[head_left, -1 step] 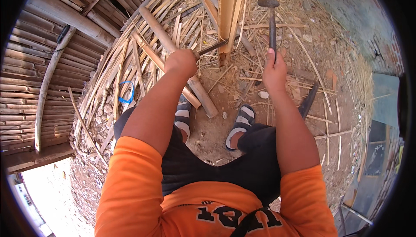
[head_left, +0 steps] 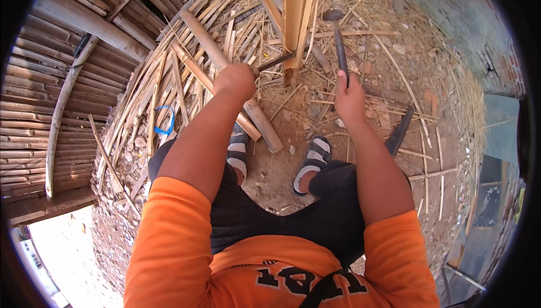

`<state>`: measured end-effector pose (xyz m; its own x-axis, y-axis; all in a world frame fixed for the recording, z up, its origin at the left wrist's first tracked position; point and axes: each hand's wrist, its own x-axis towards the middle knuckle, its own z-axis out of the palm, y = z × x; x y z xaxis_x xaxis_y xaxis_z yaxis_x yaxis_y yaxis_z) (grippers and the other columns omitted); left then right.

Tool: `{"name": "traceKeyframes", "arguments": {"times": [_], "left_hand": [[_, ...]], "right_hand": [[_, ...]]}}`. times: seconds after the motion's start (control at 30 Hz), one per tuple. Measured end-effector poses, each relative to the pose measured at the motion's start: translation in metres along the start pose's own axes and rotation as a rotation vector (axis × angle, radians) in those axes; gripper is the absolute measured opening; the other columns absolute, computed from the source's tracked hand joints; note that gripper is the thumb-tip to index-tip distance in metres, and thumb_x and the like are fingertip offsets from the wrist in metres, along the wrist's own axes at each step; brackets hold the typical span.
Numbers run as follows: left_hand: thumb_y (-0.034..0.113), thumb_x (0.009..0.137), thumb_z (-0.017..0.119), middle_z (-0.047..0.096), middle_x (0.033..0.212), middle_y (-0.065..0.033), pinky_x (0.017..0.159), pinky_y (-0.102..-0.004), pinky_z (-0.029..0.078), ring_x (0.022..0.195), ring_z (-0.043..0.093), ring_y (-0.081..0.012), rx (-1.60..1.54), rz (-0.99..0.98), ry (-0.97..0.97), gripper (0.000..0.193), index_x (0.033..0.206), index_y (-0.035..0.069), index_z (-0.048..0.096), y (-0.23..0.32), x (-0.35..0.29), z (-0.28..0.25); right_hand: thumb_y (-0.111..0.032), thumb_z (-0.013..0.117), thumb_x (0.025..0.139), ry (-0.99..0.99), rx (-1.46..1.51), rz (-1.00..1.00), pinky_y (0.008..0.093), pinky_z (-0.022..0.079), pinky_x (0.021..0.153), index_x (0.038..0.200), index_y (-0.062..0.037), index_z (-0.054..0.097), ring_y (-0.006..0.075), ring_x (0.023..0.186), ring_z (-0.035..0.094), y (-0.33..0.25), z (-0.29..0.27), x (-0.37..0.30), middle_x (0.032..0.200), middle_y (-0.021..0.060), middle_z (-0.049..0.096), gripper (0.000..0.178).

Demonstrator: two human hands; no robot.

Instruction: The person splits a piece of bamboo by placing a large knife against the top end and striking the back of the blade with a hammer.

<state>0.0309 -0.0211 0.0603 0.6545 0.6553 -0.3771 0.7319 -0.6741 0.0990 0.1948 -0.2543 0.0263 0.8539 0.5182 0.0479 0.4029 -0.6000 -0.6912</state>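
My left hand is closed around the handle of a knife, whose dark blade points right and slightly away. The blade's far end meets the lower part of an upright split bamboo pole; how deep it sits in the bamboo I cannot tell. To the right, my right hand grips a hammer by its dark handle. The hammer's head is raised to the right of the bamboo, apart from it. Between my sandalled feet and the bamboo lies bare soil.
Bamboo strips lie heaped on the left, with a round bamboo pole across them. A blue loop rests on the heap. A dark flat blade-like piece lies at right. A bamboo slat wall borders the left.
My right hand and the hammer have shifted left, toward the bamboo, and slightly nearer to me. My left hand, the knife and the bamboo look nearly unmoved.
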Motion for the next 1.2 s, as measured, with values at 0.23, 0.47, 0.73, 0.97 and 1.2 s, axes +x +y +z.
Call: {"name": "traceKeyframes", "arguments": {"times": [0.23,0.47,0.73,0.97,1.2], "left_hand": [[0.016,0.087,0.063,0.074,0.103,-0.0213,0.085,-0.0437,0.06,0.098,0.073,-0.0355,0.021,0.007,0.055,0.027,0.11,0.004,0.073,0.001,-0.009,0.0],[0.014,0.089,0.062,0.075,0.106,-0.0164,0.085,-0.0424,0.06,0.099,0.073,-0.0334,0.089,0.092,0.052,0.026,0.11,0.01,0.075,-0.005,0.02,0.01],[0.015,0.09,0.062,0.075,0.105,-0.0172,0.085,-0.0428,0.059,0.098,0.073,-0.0341,-0.014,0.016,0.053,0.024,0.107,0.008,0.076,-0.002,0.014,-0.011],[0.017,0.089,0.063,0.074,0.107,-0.0203,0.087,-0.0444,0.059,0.101,0.072,-0.0357,-0.064,-0.007,0.096,0.024,0.107,0.006,0.076,0.004,0.01,-0.017],[0.012,0.09,0.064,0.073,0.12,-0.0129,0.089,-0.041,0.06,0.111,0.071,-0.0293,-0.018,-0.032,-0.026,0.028,0.115,0.01,0.076,0.004,0.011,-0.013]], "right_hand": [[-0.047,0.051,0.105,0.113,0.083,0.066,0.0463,0.047,0.063,0.086,0.0005,0.062,0.037,0.064,0.061,-0.026,-0.008,0.005,0.068,0.0191,0.061,0.052],[-0.05,0.049,0.105,-0.056,-0.099,0.028,0.0511,0.049,0.069,0.086,0.0009,0.064,0.0433,0.073,0.065,0.009,0.023,-0.015,0.073,0.0233,0.065,0.056],[-0.05,0.049,0.104,0.21,0.166,0.054,0.0518,0.049,0.072,0.09,0.0027,0.067,0.0453,0.079,0.065,-0.034,-0.016,0.014,0.08,0.0257,0.067,0.057],[-0.049,0.045,0.106,-0.01,-0.164,0.064,0.0504,0.049,0.07,0.095,0.0035,0.064,0.0438,0.076,0.065,-0.008,0.012,0.007,0.077,0.0238,0.066,0.057],[-0.052,0.047,0.104,0.158,0.203,0.088,0.0524,0.051,0.078,0.098,0.0039,0.065,0.0474,0.084,0.066,-0.035,-0.012,0.008,0.084,0.0278,0.068,0.059]]}}
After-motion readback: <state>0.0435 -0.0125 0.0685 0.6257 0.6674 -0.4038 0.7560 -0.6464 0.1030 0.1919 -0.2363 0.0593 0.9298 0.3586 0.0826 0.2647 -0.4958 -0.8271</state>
